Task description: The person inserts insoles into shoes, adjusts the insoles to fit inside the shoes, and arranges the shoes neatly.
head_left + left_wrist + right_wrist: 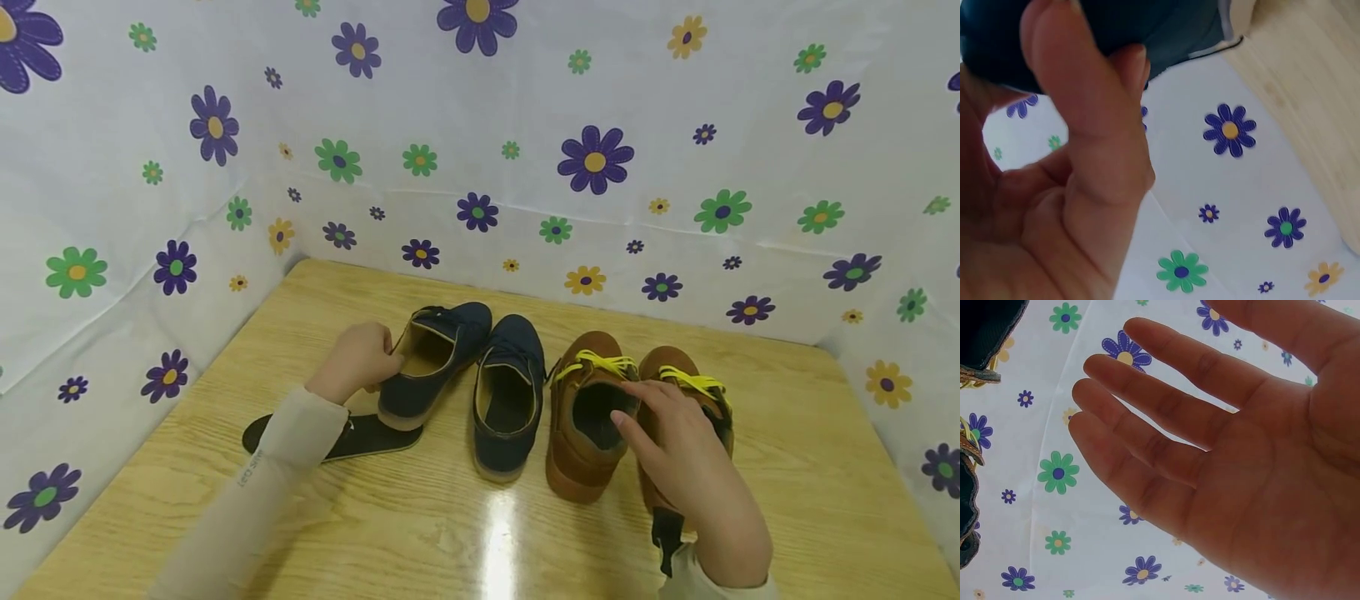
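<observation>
My left hand (pixel 357 361) pinches the side of the left navy shoe (pixel 405 397) at its collar. That shoe is tilted, with its heel over the end of a flat black insole (pixel 371 438). In the left wrist view, thumb and fingers close on the dark blue shoe upper (pixel 1154 28). The other navy shoe (pixel 500 454) stands just to the right. My right hand (pixel 686 454) hovers over the brown shoes with its fingers extended, holding nothing; the right wrist view shows its bare palm (pixel 1254 481). It partly hides the right brown shoe (pixel 663 360).
The left brown shoe (pixel 581 471), with yellow laces (pixel 600 362), stands beside the navy pair. All the shoes point toward the back of the wooden tabletop (pixel 420 517). A flower-patterned white cloth (pixel 420 92) walls in the back and both sides.
</observation>
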### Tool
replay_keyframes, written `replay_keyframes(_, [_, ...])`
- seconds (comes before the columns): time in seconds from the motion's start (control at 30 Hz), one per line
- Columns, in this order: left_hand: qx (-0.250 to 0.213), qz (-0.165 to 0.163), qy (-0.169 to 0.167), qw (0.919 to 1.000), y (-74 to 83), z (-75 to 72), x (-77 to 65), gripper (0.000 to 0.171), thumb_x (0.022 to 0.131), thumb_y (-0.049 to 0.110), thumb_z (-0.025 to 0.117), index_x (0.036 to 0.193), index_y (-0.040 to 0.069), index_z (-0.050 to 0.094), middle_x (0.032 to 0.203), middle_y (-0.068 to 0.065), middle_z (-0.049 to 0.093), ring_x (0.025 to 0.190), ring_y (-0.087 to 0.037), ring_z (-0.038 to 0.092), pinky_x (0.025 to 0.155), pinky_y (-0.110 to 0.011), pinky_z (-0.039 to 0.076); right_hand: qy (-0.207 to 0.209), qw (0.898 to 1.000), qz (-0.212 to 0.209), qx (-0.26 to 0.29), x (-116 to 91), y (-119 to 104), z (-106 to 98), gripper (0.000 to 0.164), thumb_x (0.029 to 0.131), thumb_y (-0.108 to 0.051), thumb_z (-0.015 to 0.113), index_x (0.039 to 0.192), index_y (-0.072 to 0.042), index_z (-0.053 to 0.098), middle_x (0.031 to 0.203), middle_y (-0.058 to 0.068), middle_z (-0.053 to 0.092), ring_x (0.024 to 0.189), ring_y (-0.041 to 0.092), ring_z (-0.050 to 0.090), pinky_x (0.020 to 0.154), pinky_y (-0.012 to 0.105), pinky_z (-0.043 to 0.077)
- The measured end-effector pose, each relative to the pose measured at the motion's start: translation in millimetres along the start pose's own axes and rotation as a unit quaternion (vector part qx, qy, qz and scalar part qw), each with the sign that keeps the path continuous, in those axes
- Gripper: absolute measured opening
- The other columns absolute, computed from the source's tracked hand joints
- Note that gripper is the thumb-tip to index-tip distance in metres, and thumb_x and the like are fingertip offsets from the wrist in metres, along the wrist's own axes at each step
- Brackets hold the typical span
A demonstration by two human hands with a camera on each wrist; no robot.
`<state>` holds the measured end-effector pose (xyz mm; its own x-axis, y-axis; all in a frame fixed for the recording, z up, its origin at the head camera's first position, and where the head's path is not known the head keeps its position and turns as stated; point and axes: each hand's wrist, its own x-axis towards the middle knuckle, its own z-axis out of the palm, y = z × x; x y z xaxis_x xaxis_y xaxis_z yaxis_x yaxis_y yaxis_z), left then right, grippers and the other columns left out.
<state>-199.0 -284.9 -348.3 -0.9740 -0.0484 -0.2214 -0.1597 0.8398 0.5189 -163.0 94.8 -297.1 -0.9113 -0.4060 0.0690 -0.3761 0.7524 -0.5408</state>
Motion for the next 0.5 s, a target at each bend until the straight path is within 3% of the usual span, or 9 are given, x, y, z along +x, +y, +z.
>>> replay_keyframes(0.27, [-0.045,-0.005,0.022,0.9987,5.7,19.0,-13.6,0.026,0.087,0.011,0.058,0.066,0.007,0.043,0.053,-0.006,0.054,0.044,-0.017,0.058,0.051,-0.028,0.047,-0.008,1.000,0.000,0.000,0.0,-0.4,-0.1,0.043,0.097,-0.024,0.058,0.133,0.000,0.054,0.134,0.025,0.049,0.124,0.050,0.041,0.098,0.065,0.033])
replay_keyframes(0.5, [-0.051,-0.001,0.057,0.9971,9.0,32.9,-22.9,0.025,0.087,0.013,0.058,0.068,0.005,0.046,0.054,-0.006,0.058,0.043,-0.015,0.058,0.051,-0.029,0.048,-0.014,1.000,0.002,0.001,0.7,0.1,-0.7,0.044,0.097,-0.024,0.058,0.133,0.001,0.053,0.135,0.025,0.048,0.124,0.050,0.041,0.098,0.065,0.032])
